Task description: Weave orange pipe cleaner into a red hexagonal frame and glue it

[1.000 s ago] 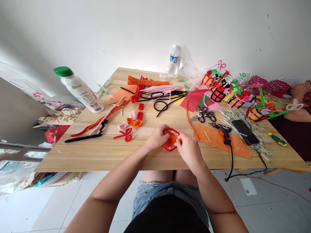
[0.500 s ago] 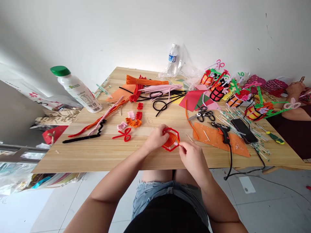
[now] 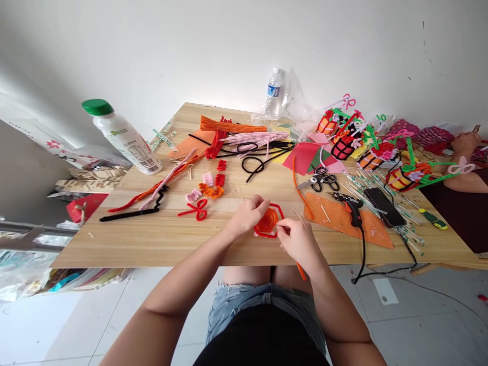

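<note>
At the near side of the table [image 3: 171, 244], around the middle, a red frame [image 3: 270, 235] surrounds an orange coil [image 3: 270, 219] between the two hands. The left hand [image 3: 249, 216] pinches the frame's left side, thumb and fingers closed on it. The right hand [image 3: 299, 238] is closed by the right side — gripping an orange pipe cleaner [image 3: 301, 271] whose end sticks out below the hand. To the left lies a red bow [image 3: 197, 209]; to the right, a glue gun [image 3: 353, 207] rests partly over an orange sheet [image 3: 375, 232], with scissors [image 3: 318, 180] farther back and a phone [image 3: 385, 207] farther right. Small baskets [image 3: 400, 180] stand far right — a white bottle [image 3: 127, 140] far left.
</note>
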Tool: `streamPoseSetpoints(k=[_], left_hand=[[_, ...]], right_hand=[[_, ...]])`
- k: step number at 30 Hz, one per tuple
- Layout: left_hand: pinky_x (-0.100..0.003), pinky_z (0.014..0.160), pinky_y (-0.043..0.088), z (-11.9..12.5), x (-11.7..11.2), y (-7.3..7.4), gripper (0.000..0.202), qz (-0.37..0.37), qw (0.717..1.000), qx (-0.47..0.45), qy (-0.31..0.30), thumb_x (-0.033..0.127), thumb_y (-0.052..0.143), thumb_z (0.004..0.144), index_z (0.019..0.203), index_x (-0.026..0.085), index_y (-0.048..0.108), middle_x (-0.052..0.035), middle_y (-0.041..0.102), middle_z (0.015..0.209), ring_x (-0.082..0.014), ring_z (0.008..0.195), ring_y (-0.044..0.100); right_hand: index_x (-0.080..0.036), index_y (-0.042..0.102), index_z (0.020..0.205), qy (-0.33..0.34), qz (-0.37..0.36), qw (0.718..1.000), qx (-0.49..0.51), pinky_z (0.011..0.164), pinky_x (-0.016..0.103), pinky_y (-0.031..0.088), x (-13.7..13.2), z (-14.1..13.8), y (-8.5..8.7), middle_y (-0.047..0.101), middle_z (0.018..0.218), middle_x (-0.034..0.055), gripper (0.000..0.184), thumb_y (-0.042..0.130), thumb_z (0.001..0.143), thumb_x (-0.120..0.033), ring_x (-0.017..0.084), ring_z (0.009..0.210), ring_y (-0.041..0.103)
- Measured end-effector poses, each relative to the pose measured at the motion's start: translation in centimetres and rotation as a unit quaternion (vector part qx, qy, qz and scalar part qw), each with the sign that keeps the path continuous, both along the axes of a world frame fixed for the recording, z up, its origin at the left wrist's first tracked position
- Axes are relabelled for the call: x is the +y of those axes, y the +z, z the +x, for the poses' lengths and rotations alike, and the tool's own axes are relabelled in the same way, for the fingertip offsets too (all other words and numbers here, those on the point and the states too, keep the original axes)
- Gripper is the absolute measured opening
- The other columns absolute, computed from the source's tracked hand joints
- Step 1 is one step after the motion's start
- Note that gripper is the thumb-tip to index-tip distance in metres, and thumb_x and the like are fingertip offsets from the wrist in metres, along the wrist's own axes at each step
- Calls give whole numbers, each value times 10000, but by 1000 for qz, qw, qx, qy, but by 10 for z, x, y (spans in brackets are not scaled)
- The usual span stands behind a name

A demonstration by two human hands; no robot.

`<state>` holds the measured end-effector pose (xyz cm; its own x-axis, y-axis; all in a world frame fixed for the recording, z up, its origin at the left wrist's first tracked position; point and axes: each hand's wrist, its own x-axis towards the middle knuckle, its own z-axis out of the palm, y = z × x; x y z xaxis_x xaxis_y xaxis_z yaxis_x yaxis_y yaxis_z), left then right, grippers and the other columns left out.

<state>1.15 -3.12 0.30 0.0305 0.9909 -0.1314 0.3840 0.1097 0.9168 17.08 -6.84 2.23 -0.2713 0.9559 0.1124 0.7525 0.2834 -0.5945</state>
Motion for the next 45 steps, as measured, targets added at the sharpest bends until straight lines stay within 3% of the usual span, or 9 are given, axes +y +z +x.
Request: streamPoseSetpoints(k=[5,10,14,18,22,29,34,40,45], left_hand=[[-232,526,405,-1,2,-2,174,-36,998,-48,3,285,454,789,833,170,577,14,576,605,-134,562,535],[-234,535,428,-3,2,1,449,-60,993,-103,-4,298,468,787,1194,145,582,-20,672,754,-138,597,572],[-247,582,450,-4,2,3,404,-73,988,-134,-16,346,507,762,1059,131,676,-56,704,855,-157,675,595],[-244,523,425,-5,2,4,318,-111,973,-202,-16,366,577,712,911,136,668,-44,671,737,-150,597,571],[-212,490,384,-3,-1,6,204,-134,955,-262,-21,346,611,720,797,163,565,7,586,624,-112,528,522],[-199,465,350,4,-4,5,153,-129,973,-191,-10,332,525,842,789,193,488,52,485,565,-92,490,448],[-201,499,365,5,-3,2,145,-117,980,-160,-3,315,458,883,807,194,479,41,494,607,-99,537,460],[-207,520,366,5,-5,1,116,-97,983,-156,-6,289,487,840,781,189,481,33,496,627,-105,564,456],[-208,523,351,4,-5,0,76,-90,983,-156,-25,226,478,797,734,185,473,27,487,622,-104,569,443]], right_hand=[[-176,682,718,1,-18,1000,13,485,224,419,4,-1,0,643,545,-11,207,520,795,-73,120,415,577],[-168,680,720,6,-12,1000,8,462,207,415,6,-2,1,637,537,-8,209,513,801,-73,109,395,568],[-169,674,711,9,-5,1000,5,462,200,417,6,-2,-1,641,553,-1,207,509,797,-78,107,404,573],[-180,679,751,-1,-11,1000,22,479,214,437,5,1,-2,674,613,10,204,502,798,-91,119,431,595],[-193,675,793,-9,-15,999,39,487,228,449,5,3,-4,695,641,10,187,508,807,-110,129,448,604],[-186,651,755,-9,-4,999,31,483,228,431,5,1,-6,690,643,9,166,516,805,-102,123,444,591],[-175,663,749,-14,3,1000,-10,525,233,429,6,-2,-5,665,589,3,171,524,807,-93,126,457,587],[-171,694,744,-19,44,994,-99,634,263,429,10,-5,-3,712,707,61,186,550,784,-60,180,658,638],[-165,693,767,-35,44,988,-147,650,273,409,10,-6,-2,716,750,75,170,552,818,-87,192,695,641]])
